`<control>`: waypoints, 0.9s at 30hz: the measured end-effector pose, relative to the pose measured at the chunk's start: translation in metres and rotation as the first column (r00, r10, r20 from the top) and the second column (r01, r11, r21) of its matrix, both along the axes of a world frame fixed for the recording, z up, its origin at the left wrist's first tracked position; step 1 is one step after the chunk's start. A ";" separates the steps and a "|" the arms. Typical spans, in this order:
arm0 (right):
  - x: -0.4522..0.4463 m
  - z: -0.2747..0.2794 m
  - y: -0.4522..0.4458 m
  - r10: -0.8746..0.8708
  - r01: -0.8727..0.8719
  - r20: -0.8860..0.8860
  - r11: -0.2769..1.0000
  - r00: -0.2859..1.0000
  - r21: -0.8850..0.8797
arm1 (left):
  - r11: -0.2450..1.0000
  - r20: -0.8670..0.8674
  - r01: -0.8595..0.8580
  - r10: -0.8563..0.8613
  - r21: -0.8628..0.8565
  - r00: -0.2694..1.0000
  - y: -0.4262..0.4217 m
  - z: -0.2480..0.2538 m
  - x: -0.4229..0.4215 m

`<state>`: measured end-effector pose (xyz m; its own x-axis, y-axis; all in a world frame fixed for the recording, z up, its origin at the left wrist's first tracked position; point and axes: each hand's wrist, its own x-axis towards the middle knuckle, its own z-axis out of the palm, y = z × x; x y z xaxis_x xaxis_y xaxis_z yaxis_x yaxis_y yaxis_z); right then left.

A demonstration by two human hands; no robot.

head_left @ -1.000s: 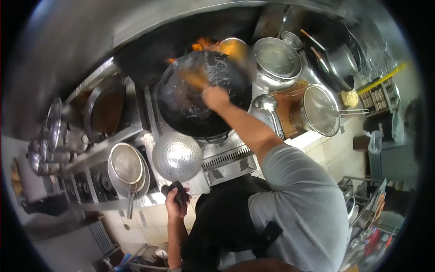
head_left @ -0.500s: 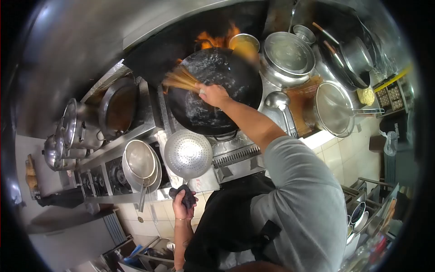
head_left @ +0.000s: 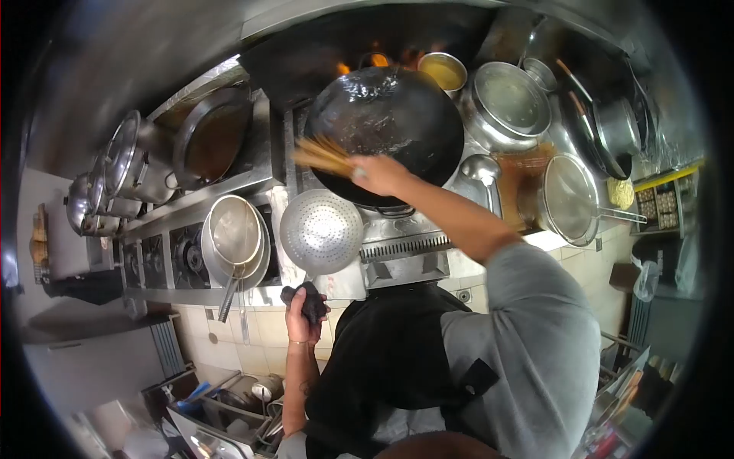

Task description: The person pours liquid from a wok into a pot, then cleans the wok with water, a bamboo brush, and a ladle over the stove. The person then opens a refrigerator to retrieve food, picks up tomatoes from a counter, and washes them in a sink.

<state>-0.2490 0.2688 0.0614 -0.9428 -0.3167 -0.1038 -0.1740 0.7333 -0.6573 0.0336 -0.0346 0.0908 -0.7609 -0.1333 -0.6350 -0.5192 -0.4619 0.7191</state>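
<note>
My right hand (head_left: 380, 176) is closed around the handle of a bamboo wok brush (head_left: 321, 154). Its splayed bristles point left, over the near-left rim of a large black wok (head_left: 424, 126). A thin layer of bubbling liquid lies toward the wok's far side. Low in front of the stove, my left hand (head_left: 298, 321) grips a bunched dark cloth (head_left: 313, 304). Just above that cloth lies a perforated skimmer (head_left: 321, 231), its short handle running down toward my hand; whether the cloth wraps the handle I cannot tell.
Flames (head_left: 378, 60) show behind the wok. A bowl of yellow liquid (head_left: 443, 70), a pot (head_left: 511, 99), a ladle (head_left: 482, 168) and a mesh strainer (head_left: 567, 195) stand to the right. Sieves (head_left: 235, 229), a tilted pan (head_left: 214, 141) and lidded pots (head_left: 126, 164) are on the left.
The wok has tilted and its liquid gathers toward the far side. The brush has come nearer, to the wok's near-left rim. Flames behind look smaller. My view has shifted slightly.
</note>
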 end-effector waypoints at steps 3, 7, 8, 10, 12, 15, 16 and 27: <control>-0.001 0.034 0.051 0.164 -0.166 0.022 0.980 0.986 0.110 | 1.000 -0.053 -0.021 0.022 0.006 0.998 -0.008 -0.007 -0.005; -0.065 0.015 0.013 -0.210 0.208 -0.038 0.977 0.977 -0.051 | 0.998 -0.018 -0.017 0.019 0.061 1.000 -0.004 -0.013 -0.007; -0.069 0.008 0.000 -0.320 0.316 -0.021 0.942 0.947 -0.115 | 0.998 -0.007 -0.012 0.012 0.061 1.000 -0.001 -0.014 -0.010; -0.017 0.035 -0.015 -0.144 0.155 0.100 0.981 0.984 -0.115 | 0.998 -0.025 -0.003 0.004 0.065 1.000 0.001 -0.009 -0.011; 0.018 0.012 0.016 0.142 -0.140 -0.104 0.990 0.984 0.029 | 0.999 -0.053 -0.009 0.011 0.042 0.999 0.002 -0.006 -0.012; -0.013 0.036 0.051 0.167 -0.177 0.064 0.963 0.984 0.203 | 0.996 -0.044 0.007 -0.004 0.085 0.999 -0.004 -0.019 -0.011; -0.043 0.014 0.052 0.095 -0.078 -0.078 0.977 0.992 0.200 | 0.994 -0.023 0.011 -0.009 0.109 1.000 -0.003 -0.023 -0.009; -0.015 0.033 0.103 -0.071 0.055 0.007 0.832 0.997 0.553 | 0.999 -0.003 0.027 -0.027 0.041 1.000 0.003 -0.019 -0.020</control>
